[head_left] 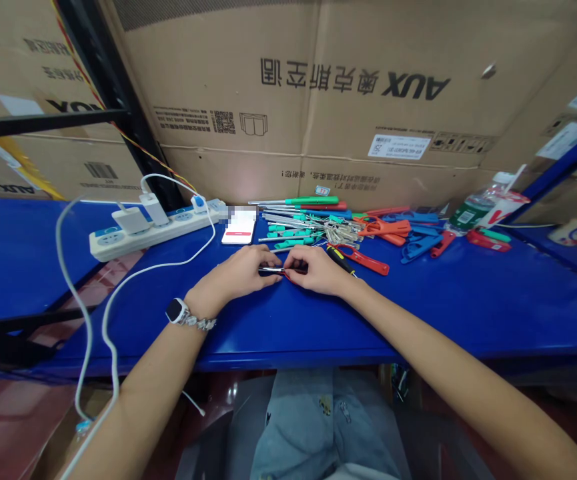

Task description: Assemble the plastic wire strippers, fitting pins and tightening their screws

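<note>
fairly even light — the phone screen [241, 227] glows white, partly pixelated — with stretched outer edges.

Reads “AUX 奥克斯空调”, upside down, on the large carton [348, 130] straight beyond the hands [241, 275]; bears “谢谢您!” lower down and a QR code [225, 122] toward the left. Says “AUX” too on the second carton [51, 150], farther left. Too small to read on the green bottle label [468, 215], right of the hands.

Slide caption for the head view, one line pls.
Left hand and right hand hold a slim shiny piece at a blue table, near green-and-metal parts and a phone.
</note>
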`<state>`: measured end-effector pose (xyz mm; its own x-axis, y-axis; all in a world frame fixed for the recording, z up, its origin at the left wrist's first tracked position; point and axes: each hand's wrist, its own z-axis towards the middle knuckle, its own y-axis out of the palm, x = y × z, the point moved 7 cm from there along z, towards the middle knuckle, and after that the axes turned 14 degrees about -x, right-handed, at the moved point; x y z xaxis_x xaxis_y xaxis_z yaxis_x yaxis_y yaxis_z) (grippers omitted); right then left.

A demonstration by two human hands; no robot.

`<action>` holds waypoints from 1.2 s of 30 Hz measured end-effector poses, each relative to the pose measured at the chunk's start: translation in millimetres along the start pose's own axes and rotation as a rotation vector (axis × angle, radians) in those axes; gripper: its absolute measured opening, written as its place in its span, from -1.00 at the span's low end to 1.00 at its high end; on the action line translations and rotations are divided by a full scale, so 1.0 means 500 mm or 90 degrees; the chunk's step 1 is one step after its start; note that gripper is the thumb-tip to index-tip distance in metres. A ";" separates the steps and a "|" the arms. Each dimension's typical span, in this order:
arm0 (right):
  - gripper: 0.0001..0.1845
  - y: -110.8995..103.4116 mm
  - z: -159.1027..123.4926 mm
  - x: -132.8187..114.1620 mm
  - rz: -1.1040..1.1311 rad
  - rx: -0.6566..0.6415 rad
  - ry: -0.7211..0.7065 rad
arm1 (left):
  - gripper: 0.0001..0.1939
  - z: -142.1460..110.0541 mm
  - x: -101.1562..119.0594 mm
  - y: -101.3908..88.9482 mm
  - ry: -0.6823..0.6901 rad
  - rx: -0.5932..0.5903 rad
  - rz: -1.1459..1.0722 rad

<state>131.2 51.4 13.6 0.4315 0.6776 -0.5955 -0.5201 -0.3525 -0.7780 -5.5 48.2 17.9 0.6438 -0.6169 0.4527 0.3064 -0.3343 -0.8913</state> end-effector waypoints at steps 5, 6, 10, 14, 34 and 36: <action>-0.90 -0.004 -0.007 0.003 -0.020 -0.010 -0.012 | -0.81 0.012 0.009 0.007 0.051 0.013 -0.003; -0.90 -0.005 -0.007 0.004 -0.023 -0.011 -0.015 | -0.81 0.015 0.007 0.008 0.058 0.015 -0.010; -0.91 -0.006 -0.009 0.007 -0.029 -0.009 -0.023 | -0.82 0.025 0.000 0.011 0.091 0.016 -0.033; -0.92 -0.007 -0.012 0.010 -0.035 -0.009 -0.027 | -0.83 0.032 -0.001 0.013 0.114 0.016 -0.034; -0.80 -0.145 -0.083 0.089 -0.086 0.189 0.081 | -0.78 0.037 -0.021 0.008 0.030 0.051 -0.075; -0.80 -0.141 -0.096 0.088 -0.093 0.184 0.075 | -0.76 0.036 -0.022 0.010 0.032 0.052 -0.076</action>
<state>222.5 75.1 32.7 0.5904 0.6224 -0.5138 -0.6260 -0.0486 -0.7783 1.4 66.0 8.1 0.5645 -0.6118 0.5541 0.4363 -0.3487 -0.8295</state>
